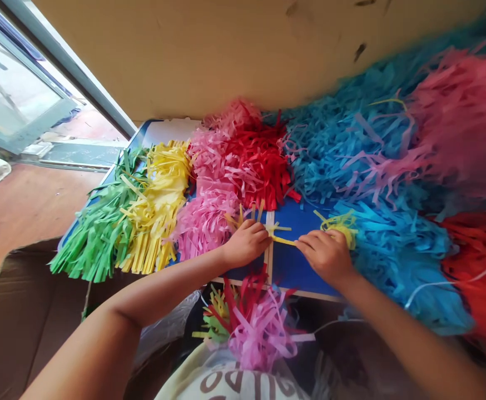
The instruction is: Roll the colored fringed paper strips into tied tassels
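A yellow paper fringe strip (283, 240) is stretched, twisted thin, between my two hands over the blue table. My left hand (247, 243) is closed on its left end, with cut yellow fringes poking up behind the fingers. My right hand (326, 256) pinches the other end, and a yellow bunch (343, 226) sticks out beyond it. Beside my left hand lies pink fringe (205, 216); blue fringe (397, 255) lies beside my right. A tassel cluster in pink (263, 339), red and green rests at my lap.
Green fringe (101, 233) and yellow fringe (163, 183) lie at the table's left, red fringe (263, 161) in the middle. Large blue and pink heaps (464, 122) fill the right. A wall (234, 50) stands behind; a cardboard box (21, 311) sits lower left.
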{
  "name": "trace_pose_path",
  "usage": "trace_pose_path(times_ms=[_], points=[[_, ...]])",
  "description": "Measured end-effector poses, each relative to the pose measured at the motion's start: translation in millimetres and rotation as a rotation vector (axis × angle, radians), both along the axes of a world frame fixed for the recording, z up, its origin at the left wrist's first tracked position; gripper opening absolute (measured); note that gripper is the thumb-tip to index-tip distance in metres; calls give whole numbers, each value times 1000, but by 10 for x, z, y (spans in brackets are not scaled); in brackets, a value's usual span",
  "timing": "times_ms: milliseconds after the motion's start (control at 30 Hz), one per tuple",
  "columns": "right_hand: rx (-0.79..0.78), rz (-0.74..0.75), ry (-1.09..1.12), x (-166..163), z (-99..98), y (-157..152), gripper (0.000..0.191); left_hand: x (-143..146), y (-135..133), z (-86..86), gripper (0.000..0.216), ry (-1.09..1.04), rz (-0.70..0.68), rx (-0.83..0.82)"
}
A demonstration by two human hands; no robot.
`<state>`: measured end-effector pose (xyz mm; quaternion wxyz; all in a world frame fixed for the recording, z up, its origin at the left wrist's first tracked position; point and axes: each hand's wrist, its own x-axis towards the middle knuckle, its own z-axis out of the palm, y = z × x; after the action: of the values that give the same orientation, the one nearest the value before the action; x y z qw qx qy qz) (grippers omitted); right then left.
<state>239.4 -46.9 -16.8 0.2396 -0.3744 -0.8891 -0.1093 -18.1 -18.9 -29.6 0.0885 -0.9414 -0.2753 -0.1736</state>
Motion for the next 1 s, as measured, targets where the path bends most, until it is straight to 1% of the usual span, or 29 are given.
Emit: trace_pose_path(times_ms=[67, 167, 267, 367, 533, 700, 833, 900, 1000], points=[[-35, -22, 17, 79, -14, -5, 15, -32, -10, -3, 23, -24, 15, -23], [-95, -47, 8, 80, -18, -3, 16, 41, -37, 61, 19, -65, 31, -64], [-117, -64, 18, 23, -25, 6, 16, 169, -32, 125, 22, -17, -32, -108], [-117, -59, 41, 17, -34, 15, 14, 221, 10, 112, 26, 46, -69, -129], [-117, -18, 72, 58, -41, 18, 13, 170, 48, 30, 25, 24, 3, -108], [-117, -28, 109, 37, -51, 20, 14, 169, 57, 20, 24, 35, -41, -112], [-133, -68, 114, 80, -69, 25, 14, 119, 49, 29, 22, 39, -7, -149], [-162, -76, 137, 127, -94, 36, 14, 70, 35, 26, 22, 16, 8, -181], [-274, -111, 205, 206, -161, 66, 16, -8, 22, 3, 24, -67, 87, -324]])
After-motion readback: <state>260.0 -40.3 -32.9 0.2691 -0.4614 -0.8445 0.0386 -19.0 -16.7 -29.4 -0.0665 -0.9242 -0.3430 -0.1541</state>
